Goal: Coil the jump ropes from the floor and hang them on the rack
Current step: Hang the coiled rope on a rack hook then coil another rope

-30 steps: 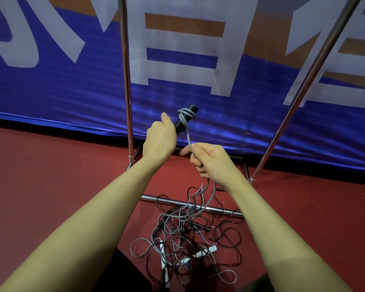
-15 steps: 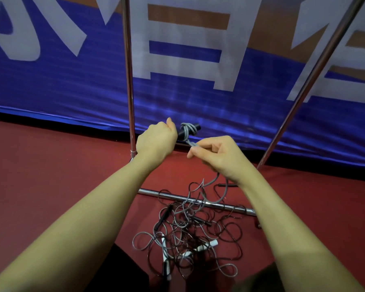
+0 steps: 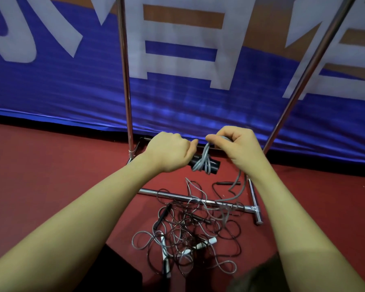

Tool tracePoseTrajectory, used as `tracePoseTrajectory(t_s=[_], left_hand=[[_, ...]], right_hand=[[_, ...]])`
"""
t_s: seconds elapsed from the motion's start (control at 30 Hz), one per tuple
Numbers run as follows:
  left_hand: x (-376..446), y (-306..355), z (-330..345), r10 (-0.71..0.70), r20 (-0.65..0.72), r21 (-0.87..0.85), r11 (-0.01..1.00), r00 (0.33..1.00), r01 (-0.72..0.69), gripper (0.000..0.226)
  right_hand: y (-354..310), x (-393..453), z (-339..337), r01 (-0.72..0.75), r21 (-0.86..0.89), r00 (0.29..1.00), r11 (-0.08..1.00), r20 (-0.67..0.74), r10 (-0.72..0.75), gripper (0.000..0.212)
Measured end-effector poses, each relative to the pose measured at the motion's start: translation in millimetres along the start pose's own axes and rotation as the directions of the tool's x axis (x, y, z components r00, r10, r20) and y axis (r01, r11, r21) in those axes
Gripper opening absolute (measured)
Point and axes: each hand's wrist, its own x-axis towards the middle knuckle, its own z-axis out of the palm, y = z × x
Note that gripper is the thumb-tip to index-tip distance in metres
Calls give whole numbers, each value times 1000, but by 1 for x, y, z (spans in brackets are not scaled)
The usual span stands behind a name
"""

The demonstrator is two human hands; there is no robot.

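Observation:
My left hand [image 3: 169, 151] grips a black jump-rope handle [image 3: 214, 164] that lies nearly level. Several turns of grey rope [image 3: 202, 164] are wound around the handle. My right hand [image 3: 233, 145] pinches the same grey rope just above the handle, and the loose end trails down under my right wrist to the floor. A tangled pile of jump ropes [image 3: 190, 232], grey and dark, with black and white handles, lies on the red floor below my hands. The metal rack [image 3: 125, 81] stands right behind, its two uprights rising out of frame.
The rack's base bar [image 3: 198, 200] runs across the floor with ropes draped over it, ending in a T-joint at the right. A blue banner [image 3: 51, 85] with white lettering hangs behind the rack. Bare red floor [image 3: 40, 175] lies to the left and right.
Both hands have dropped lower. The handle has tipped from pointing up to nearly level. My right hand has carried the grey rope up and over it.

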Motion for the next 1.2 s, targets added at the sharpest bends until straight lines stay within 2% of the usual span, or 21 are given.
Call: tracePoseTrajectory(t_s=[0.1,0.17,0.2,0.33,0.43,0.5,0.6,0.63,0.7,0.77,0.83,0.9,0.97,1.07,1.2], left_hand=[[-3,-1,-1,132,-132,-27,990,982,-137,53],[-5,-4,-2,198,-241,-90,970,950,-225,41],[-6,-5,-4,207,-262,-118,963,943,-244,37],[-7,-7,-7,275,-371,-139,928,887,-346,45],[-7,-2,-17,267,-417,-185,911,869,-369,37],[-8,-2,-19,178,-399,-282,910,899,-305,34],[-8,0,-16,-8,-358,-415,897,934,-151,49],[-6,0,-14,-75,-339,-459,883,938,-95,52],[-1,1,-11,-230,-259,-583,812,938,38,44],[1,-1,-9,-362,-203,-688,714,910,130,42],[6,-5,-3,-482,-136,-746,625,866,230,57],[9,-7,1,-582,-52,-782,529,812,329,62],[12,-7,3,-622,12,-773,491,783,401,61],[16,-8,7,-642,69,-698,516,764,497,50],[18,-15,13,-654,135,-601,543,744,586,58]], right_hand=[[6,2,-1,-84,93,996,992,4,84,26],[9,3,1,-111,129,994,985,-4,113,28],[9,3,2,-117,156,993,981,-2,119,29],[8,1,7,-138,273,990,952,68,124,30],[9,0,9,-147,333,989,931,67,132,33],[10,1,11,-140,334,990,932,48,131,34],[11,4,16,-168,337,986,927,34,166,34],[12,5,18,-173,341,985,924,34,171,32],[15,5,21,-168,346,986,923,67,154,30],[17,3,24,-198,370,977,908,153,150,31],[16,1,28,-244,412,959,878,239,154,30],[14,0,31,-267,421,946,867,288,151,30],[11,0,34,-260,401,941,878,309,137,29],[8,-2,35,-236,333,934,913,337,118,29],[3,-6,36,-226,245,916,943,382,121,29]])
